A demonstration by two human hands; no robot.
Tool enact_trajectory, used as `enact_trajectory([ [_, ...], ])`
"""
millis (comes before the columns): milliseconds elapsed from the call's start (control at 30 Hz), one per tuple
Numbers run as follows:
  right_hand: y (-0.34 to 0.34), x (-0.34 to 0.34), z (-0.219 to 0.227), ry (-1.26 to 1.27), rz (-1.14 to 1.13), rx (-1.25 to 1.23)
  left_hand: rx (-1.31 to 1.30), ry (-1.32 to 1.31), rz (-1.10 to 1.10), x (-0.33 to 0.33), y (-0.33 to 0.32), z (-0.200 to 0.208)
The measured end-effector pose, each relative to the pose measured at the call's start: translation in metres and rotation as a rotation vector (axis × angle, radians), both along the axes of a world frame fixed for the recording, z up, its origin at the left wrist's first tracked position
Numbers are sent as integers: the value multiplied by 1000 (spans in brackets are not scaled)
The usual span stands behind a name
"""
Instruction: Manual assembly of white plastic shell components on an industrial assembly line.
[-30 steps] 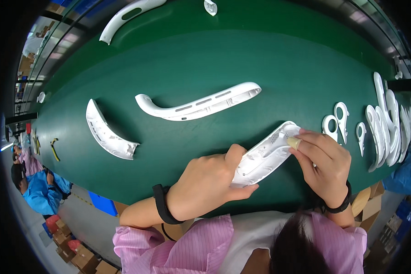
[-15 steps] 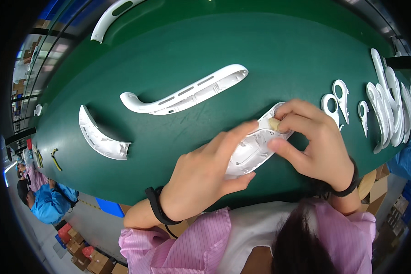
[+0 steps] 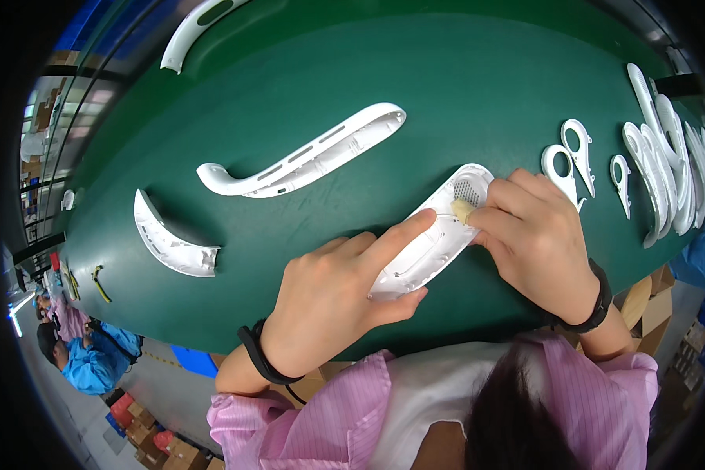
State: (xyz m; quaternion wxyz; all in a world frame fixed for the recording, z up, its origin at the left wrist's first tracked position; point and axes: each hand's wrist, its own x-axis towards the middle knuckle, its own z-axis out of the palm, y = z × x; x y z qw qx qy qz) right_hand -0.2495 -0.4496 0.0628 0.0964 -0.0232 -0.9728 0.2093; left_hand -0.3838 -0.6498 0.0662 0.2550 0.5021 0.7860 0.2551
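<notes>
A white plastic shell (image 3: 424,252), hollow side up and with a round perforated grille at its far end, is tilted over the green table. My left hand (image 3: 335,291) is closed around its near left end, index finger along the rim and thumb below. At the right edge, my right hand (image 3: 534,235) grips the shell with bent fingers. What looks like a pale yellow finger cot (image 3: 462,210) covers one of its fingertips, which presses inside the shell near the grille. The right thumb is partly hidden.
A long curved white housing (image 3: 305,153) and a short curved white piece (image 3: 172,239) lie on the left. Ring-ended white parts (image 3: 576,149) lie to the right, beside a row of white shells (image 3: 666,172). Yellow-handled pliers (image 3: 100,283) rest at the far left.
My right hand has shifted right and down along the shell, uncovering its grille. The covered fingertip has moved slightly left, and the left hand has moved a little left with the shell.
</notes>
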Motion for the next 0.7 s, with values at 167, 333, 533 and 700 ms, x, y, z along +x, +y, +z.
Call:
enact_trajectory([
  [167,7,-3,5,-25,90,14,-31,-1,-29,-3,4,5],
  [333,62,4,30,13,153,-114,-26,-128,-18,-6,3,11],
  [533,139,37,28,55,-153,-9,153,-18,-62,-43,34,63],
  [700,135,47,16,-105,-82,-95,472,-30,-159,-98,129,71],
])
